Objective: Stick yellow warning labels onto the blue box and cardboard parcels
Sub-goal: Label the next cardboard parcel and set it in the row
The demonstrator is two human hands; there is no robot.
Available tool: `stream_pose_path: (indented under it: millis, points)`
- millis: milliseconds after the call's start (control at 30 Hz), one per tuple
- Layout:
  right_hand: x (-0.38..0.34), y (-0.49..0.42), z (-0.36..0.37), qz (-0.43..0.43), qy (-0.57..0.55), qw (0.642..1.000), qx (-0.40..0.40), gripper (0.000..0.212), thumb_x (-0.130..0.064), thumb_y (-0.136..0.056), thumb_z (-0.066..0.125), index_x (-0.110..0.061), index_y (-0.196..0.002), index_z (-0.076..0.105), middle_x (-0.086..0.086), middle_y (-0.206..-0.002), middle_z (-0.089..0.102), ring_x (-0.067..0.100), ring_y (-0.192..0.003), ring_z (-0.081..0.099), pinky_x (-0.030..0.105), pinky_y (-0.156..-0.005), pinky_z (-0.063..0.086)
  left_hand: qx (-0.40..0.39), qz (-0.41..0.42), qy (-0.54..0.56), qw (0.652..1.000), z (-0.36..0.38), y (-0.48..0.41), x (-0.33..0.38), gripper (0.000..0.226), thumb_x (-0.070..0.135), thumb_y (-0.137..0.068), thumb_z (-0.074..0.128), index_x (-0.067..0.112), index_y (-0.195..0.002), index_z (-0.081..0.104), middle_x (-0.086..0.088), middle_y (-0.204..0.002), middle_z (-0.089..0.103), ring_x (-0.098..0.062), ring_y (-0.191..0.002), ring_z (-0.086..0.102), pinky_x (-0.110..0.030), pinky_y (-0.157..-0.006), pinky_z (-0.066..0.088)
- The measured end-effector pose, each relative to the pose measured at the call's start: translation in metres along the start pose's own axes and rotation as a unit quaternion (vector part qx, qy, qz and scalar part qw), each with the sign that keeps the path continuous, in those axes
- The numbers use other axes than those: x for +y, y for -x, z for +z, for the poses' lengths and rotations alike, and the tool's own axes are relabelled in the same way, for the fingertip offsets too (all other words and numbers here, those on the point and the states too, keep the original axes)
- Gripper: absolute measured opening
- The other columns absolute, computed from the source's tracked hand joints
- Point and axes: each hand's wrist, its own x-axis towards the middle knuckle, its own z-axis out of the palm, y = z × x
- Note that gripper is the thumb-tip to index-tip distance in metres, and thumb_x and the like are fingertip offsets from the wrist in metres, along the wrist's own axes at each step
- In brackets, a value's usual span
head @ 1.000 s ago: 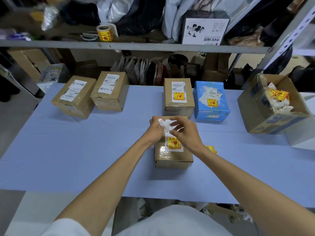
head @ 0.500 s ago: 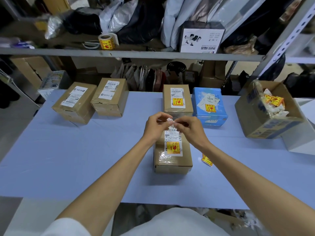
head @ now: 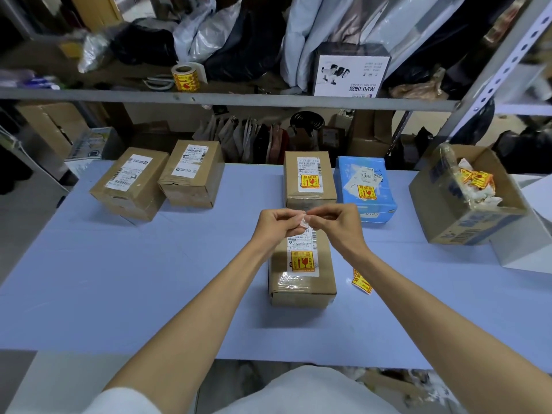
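A cardboard parcel (head: 301,282) lies in the middle of the blue table, a yellow warning label (head: 302,260) stuck on its white shipping slip. Just above its far end, my left hand (head: 274,224) and my right hand (head: 336,224) pinch a small crumpled white scrap of backing paper (head: 304,223) between their fingertips. Behind stand a labelled cardboard parcel (head: 309,180) and the blue box (head: 366,189), also labelled. Two cardboard parcels at the back left, one (head: 131,182) and another (head: 192,174), show only white shipping slips. A loose yellow label (head: 362,282) lies on the table right of the middle parcel.
An open cardboard box (head: 466,210) at the right holds crumpled backing scraps and yellow labels. A roll of yellow labels (head: 184,77) stands on the metal shelf (head: 227,98) behind the table, beside bags and a white carton (head: 351,73). The table's near edge (head: 179,354) runs below my forearms.
Both hands lifted off the middle parcel and rose slightly toward its far end. The white scrap between the fingertips has been crumpled smaller. The parcel's yellow label is now fully uncovered.
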Motion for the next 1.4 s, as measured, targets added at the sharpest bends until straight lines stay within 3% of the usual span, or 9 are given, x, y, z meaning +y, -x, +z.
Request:
stream_pose_path:
  millis: [200,367,567,733,800,933,1100,1200,1400]
  points:
    - [-0.001,-0.006,0.001,0.014,-0.004,1.000,0.014,0.011,-0.005,-0.078,0.074,-0.007,-0.089,0.076,0.004,-0.080,0.074,0.016,-0.076,0.071,0.028,-0.073,0.058,-0.056,-0.008,-0.028,0.998,0.002,0.001,0.003,0.019,0.013,-0.094,0.057,0.009,-0.107,0.070,-0.002,-0.091,0.072,-0.009,-0.086,0.067,-0.019,-0.079,0.053]
    - [0.004,-0.003,0.005,0.034,-0.002,0.999,0.017,0.012,-0.011,-0.079,0.075,-0.007,-0.090,0.074,0.003,-0.079,0.072,0.006,-0.070,0.066,0.016,-0.063,0.051,-0.019,0.007,-0.108,0.994,0.000,0.002,0.006,0.011,0.011,-0.090,0.062,0.006,-0.095,0.071,-0.006,-0.077,0.070,-0.012,-0.069,0.065,-0.025,-0.074,0.056]
    - [-0.001,-0.001,-0.002,0.026,-0.004,1.000,-0.017,0.010,-0.008,-0.085,0.069,-0.004,-0.093,0.074,0.007,-0.080,0.073,0.015,-0.072,0.070,0.021,-0.065,0.056,0.013,0.013,-0.145,0.989,-0.001,-0.001,0.007,0.016,0.025,-0.088,0.066,0.011,-0.084,0.073,-0.006,-0.074,0.070,-0.012,-0.067,0.065,-0.020,-0.060,0.051]
    - [-0.002,0.001,-0.001,-0.077,0.140,0.986,0.040,0.009,-0.008,-0.082,0.070,-0.008,-0.089,0.076,0.002,-0.078,0.072,0.010,-0.070,0.067,0.022,-0.066,0.056,0.017,-0.020,-0.119,0.993,0.012,-0.008,0.012,0.019,0.019,-0.090,0.063,0.004,-0.084,0.073,-0.009,-0.074,0.070,-0.016,-0.070,0.069,-0.029,-0.073,0.058]
    - [0.002,0.001,-0.005,-0.138,0.215,0.966,0.042,0.007,-0.008,-0.081,0.071,-0.005,-0.087,0.075,0.006,-0.080,0.070,0.017,-0.070,0.065,0.033,-0.066,0.057,0.003,-0.045,-0.068,0.997,0.020,-0.011,0.019,0.020,0.014,-0.093,0.059,0.001,-0.084,0.072,-0.010,-0.076,0.071,-0.016,-0.071,0.071,-0.030,-0.081,0.059]
    - [0.002,0.005,-0.018,-0.191,0.289,0.938,0.018,0.005,-0.004,-0.081,0.071,-0.001,-0.083,0.073,0.012,-0.081,0.065,0.025,-0.068,0.063,0.041,-0.062,0.055,-0.041,-0.073,-0.014,0.996,0.028,-0.015,0.030,0.018,0.008,-0.089,0.064,-0.007,-0.097,0.069,-0.015,-0.089,0.072,-0.017,-0.077,0.073,-0.021,-0.071,0.059]
    - [-0.007,-0.001,-0.040,-0.078,0.169,0.982,0.044,0.008,-0.013,-0.079,0.076,-0.007,-0.084,0.076,-0.002,-0.073,0.068,0.004,-0.066,0.063,0.013,-0.062,0.049,-0.043,-0.027,-0.097,0.994,0.045,-0.022,0.027,0.014,0.001,-0.091,0.058,-0.008,-0.093,0.069,-0.015,-0.081,0.070,-0.011,-0.063,0.071,-0.017,-0.067,0.057]
    - [-0.003,-0.004,-0.051,-0.022,0.096,0.992,0.077,0.005,-0.012,-0.079,0.076,-0.010,-0.083,0.075,-0.005,-0.071,0.070,0.002,-0.067,0.066,0.012,-0.061,0.050,-0.042,0.010,-0.107,0.993,0.061,-0.027,0.029,0.008,0.001,-0.090,0.060,-0.004,-0.091,0.066,-0.014,-0.079,0.069,-0.011,-0.059,0.070,-0.019,-0.065,0.058]
    - [0.005,-0.011,-0.090,0.016,0.116,0.990,0.085,0.007,-0.013,-0.083,0.072,-0.007,-0.079,0.072,0.001,-0.066,0.068,0.009,-0.059,0.064,0.018,-0.058,0.050,-0.086,0.038,-0.155,0.983,0.096,-0.047,0.034,0.011,0.005,-0.091,0.061,-0.005,-0.093,0.063,-0.019,-0.080,0.072,-0.021,-0.071,0.072,-0.030,-0.074,0.060]
